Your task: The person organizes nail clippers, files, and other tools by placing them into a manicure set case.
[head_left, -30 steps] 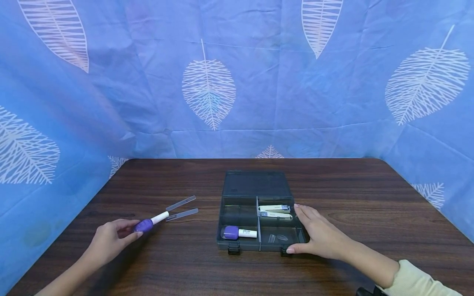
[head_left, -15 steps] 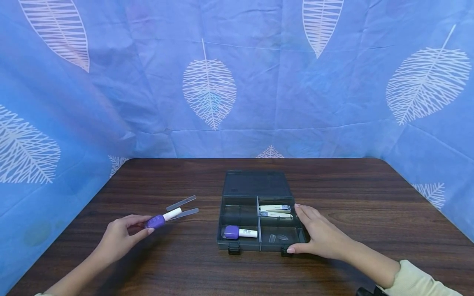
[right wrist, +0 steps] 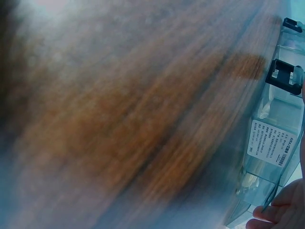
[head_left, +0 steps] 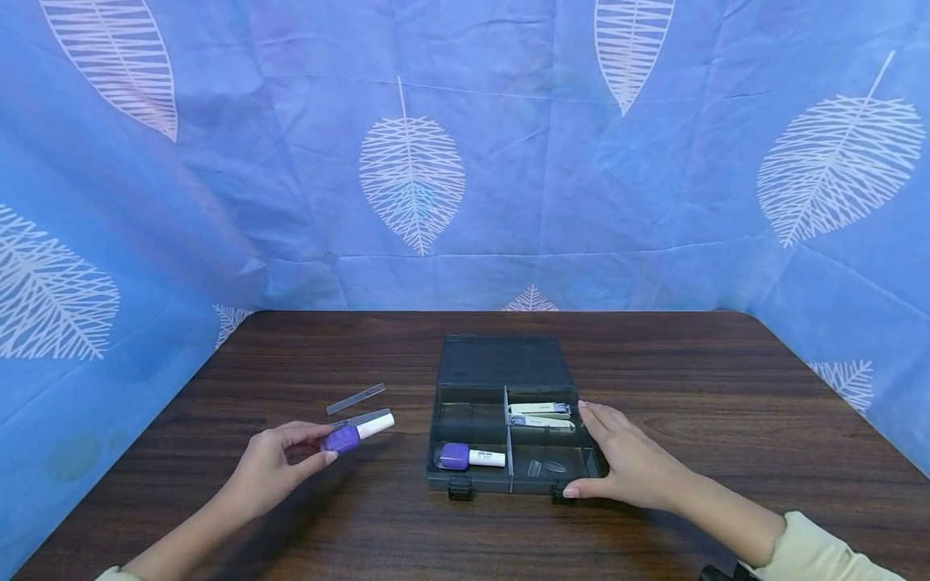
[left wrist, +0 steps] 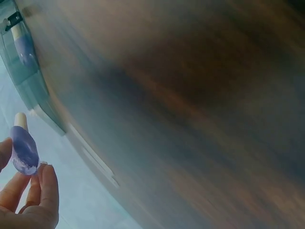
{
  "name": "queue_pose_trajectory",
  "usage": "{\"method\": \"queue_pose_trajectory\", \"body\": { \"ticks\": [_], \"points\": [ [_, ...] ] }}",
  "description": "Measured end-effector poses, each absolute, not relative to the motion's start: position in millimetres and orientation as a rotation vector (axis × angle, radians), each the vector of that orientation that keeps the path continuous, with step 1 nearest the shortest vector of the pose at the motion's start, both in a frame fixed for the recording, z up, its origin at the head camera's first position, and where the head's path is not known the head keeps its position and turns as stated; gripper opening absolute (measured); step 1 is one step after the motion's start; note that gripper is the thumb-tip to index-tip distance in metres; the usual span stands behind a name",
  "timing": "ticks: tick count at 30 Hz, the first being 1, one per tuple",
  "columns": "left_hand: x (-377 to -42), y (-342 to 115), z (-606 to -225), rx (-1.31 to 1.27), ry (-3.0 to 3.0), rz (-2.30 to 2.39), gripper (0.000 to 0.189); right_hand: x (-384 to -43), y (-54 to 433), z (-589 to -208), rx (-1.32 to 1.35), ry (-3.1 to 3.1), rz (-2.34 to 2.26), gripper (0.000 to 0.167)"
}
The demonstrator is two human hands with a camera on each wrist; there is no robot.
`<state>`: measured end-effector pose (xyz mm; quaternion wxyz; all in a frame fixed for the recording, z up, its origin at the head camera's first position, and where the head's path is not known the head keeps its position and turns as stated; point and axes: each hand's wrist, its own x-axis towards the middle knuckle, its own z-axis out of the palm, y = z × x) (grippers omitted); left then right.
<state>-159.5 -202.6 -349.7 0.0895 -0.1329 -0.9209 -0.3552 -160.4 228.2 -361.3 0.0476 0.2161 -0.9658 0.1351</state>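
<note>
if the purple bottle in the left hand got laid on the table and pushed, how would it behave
The purple bottle would probably roll or wobble, as its body looks rounded. Its glossy surface suggests it could also slide easily. The narrower white cap would likely make it veer rather than roll straight.

From my remote seat I read this as a small screened-off booth; whether it sits in a home, an office or a studio I cannot tell. In the head view, blue cloth (head_left: 501,169) printed with white leaves (head_left: 412,179) hangs, creased, from nine o'clock through twelve to three, walling in a dark wood-grain table (head_left: 668,363) that spreads down to six.
</note>
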Motion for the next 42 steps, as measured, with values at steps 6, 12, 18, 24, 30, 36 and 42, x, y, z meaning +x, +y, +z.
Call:
{"method": "queue_pose_trajectory", "body": {
  "ticks": [6,12,18,24,30,36,42],
  "points": [
    [-162,-196,-352,-0.45,-2.715,-1.1,0.027,-160,228,-362,0.654,-2.939,0.404,0.113],
    [-162,-188,-353,-0.464,-2.684,-1.144,0.027,-160,228,-362,0.651,-2.945,0.404,0.112],
    [-158,-181,-354,-0.485,-2.67,-1.22,0.027,-160,228,-361,0.654,-2.954,0.405,0.112],
    [-156,-175,-354,-0.537,-2.648,-1.277,0.027,-160,228,-360,0.657,-2.962,0.404,0.112],
    [-156,-170,-356,-0.64,-2.612,-1.288,0.028,-160,228,-360,0.658,-2.973,0.408,0.112],
    [-157,-163,-358,-0.686,-2.615,-1.339,0.029,-160,228,-361,0.663,-2.975,0.408,0.112],
    [-158,-154,-357,-0.72,-2.638,-1.366,0.03,-160,228,-361,0.659,-2.97,0.407,0.112]
  ]
}}
